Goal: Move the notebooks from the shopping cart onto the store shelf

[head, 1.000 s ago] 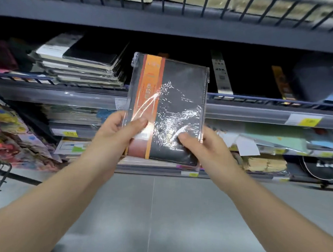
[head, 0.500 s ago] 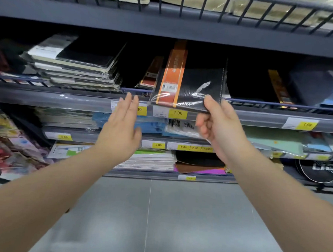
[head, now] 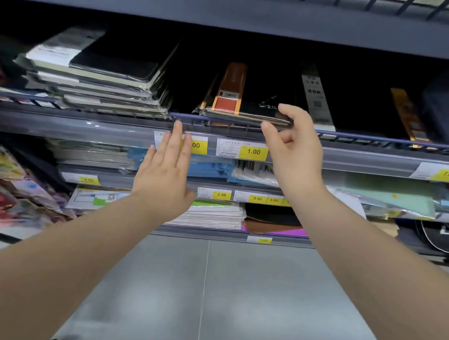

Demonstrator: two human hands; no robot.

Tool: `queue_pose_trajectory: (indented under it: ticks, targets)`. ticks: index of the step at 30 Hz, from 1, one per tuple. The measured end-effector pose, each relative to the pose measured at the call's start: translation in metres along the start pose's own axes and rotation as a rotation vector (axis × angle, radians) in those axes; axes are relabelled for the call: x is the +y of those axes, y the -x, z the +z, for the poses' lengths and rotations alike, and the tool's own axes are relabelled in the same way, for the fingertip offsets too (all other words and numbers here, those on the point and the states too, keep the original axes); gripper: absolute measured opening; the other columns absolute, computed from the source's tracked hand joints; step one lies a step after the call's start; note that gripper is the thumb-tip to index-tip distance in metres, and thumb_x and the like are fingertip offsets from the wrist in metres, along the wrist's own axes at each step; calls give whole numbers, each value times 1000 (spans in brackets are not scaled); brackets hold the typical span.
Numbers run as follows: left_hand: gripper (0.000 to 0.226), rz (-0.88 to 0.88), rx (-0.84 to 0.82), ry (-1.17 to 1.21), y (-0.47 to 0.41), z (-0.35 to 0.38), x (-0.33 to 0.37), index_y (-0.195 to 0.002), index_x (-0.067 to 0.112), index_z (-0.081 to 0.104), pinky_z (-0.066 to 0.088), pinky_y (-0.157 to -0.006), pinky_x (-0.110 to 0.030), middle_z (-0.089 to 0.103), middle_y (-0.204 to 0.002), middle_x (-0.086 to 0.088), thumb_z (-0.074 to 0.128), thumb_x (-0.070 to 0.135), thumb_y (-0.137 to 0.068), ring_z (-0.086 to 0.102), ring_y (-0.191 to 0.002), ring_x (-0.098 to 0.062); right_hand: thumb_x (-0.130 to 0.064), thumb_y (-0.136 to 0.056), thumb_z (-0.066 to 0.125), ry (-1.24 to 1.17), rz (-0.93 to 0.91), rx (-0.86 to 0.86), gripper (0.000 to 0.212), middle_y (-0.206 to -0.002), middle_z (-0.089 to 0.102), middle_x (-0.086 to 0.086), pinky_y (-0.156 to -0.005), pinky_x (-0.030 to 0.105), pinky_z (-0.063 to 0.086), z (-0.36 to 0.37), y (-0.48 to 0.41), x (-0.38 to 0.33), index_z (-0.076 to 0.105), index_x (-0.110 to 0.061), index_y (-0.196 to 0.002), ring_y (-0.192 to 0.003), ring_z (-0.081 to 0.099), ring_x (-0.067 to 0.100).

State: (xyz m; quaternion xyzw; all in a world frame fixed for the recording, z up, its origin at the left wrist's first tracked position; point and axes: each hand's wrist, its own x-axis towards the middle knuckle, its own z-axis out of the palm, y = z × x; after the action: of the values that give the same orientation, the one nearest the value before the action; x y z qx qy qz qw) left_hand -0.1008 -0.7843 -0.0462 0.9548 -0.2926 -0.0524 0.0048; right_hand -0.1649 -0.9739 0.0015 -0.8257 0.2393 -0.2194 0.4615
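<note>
The notebook (head: pixel 248 103) is black with an orange band, the price tags (head: pixel 253 152) yellow, the shelf (head: pixel 363 162) and floor (head: pixel 236 302) grey.

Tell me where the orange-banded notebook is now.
Head view, centre: the orange-banded notebook lies flat on the shelf, right of the notebook stack, its front right corner pinched by the right hand.

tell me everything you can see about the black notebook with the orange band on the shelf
The notebook is black with an orange band along its left side and a white label on the band, sealed in shiny clear plastic. It lies flat on the wire shelf, its near edge at the front. The right hand pinches its near right corner.
</note>
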Motion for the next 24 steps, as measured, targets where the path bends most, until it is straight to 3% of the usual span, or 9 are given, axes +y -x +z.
queue_pose_trajectory:
  ticks: [3,5,10,14,16,19,21,24]
  targets:
    - [103,7,13,15,0,3,0,-149,8,-16,4,-119,-41,-33,-153,-13,57,43,-85,-13,-147,-30,-40,-93,53,110,-36,39,38,-62,51,-6,-67,27,49,3,-8,6,47,-36,-130,-66,55,11]
    - [104,10,18,6,0,4,-1,-150,8,-15,7,-118,-41,-33,-153,-12,59,41,-84,-12,-147,-29,-41,-94,51,153,-34,36,39,-61,51,-6,-68,34,52,5,-12,8,46,-37,-132,-66,56,14]
    - [104,-3,-7,-36,2,-1,-1,-150,11,-15,22,-114,-38,-34,-153,-11,59,42,-84,-11,-147,-27,-39,-96,47,220,-60,3,50,-71,56,-4,-69,39,51,2,-5,13,29,-42,-143,-72,58,18]
    - [98,-20,-86,15,8,-21,1,-153,16,-4,33,-108,-40,-27,-156,-6,58,47,-84,5,-147,-27,-42,-95,47,426,-175,-145,63,-99,58,-5,-62,37,50,-11,16,9,11,-47,-146,-74,56,16]
    - [93,-24,-202,6,18,-37,2,-153,20,0,31,-109,-42,-22,-158,-4,56,50,-85,8,-147,-28,-45,-93,49,566,-193,-280,66,-120,54,0,-72,36,51,-20,26,4,11,-44,-147,-96,56,19]
    - [90,-11,-373,-44,50,-66,4,-152,25,-1,18,-116,-47,-20,-159,-5,54,51,-86,0,-148,-30,-49,-89,55,611,-131,-459,71,-144,40,2,-99,40,42,-36,38,-12,18,-37,-148,-128,39,28]
    - [86,-14,-415,-27,75,-90,3,-153,26,3,14,-118,-47,-15,-160,-5,54,49,-87,2,-148,-29,-53,-83,61,559,-64,-556,74,-150,35,-1,-108,42,35,-48,44,-31,26,-36,-146,-135,33,28]
    - [80,-57,-404,-54,109,-133,-5,-152,26,14,16,-117,-48,-5,-161,-5,54,49,-87,10,-147,-29,-72,-68,56,643,-89,-688,87,-148,38,-3,-107,47,36,-62,52,-68,30,-39,-144,-136,34,28]
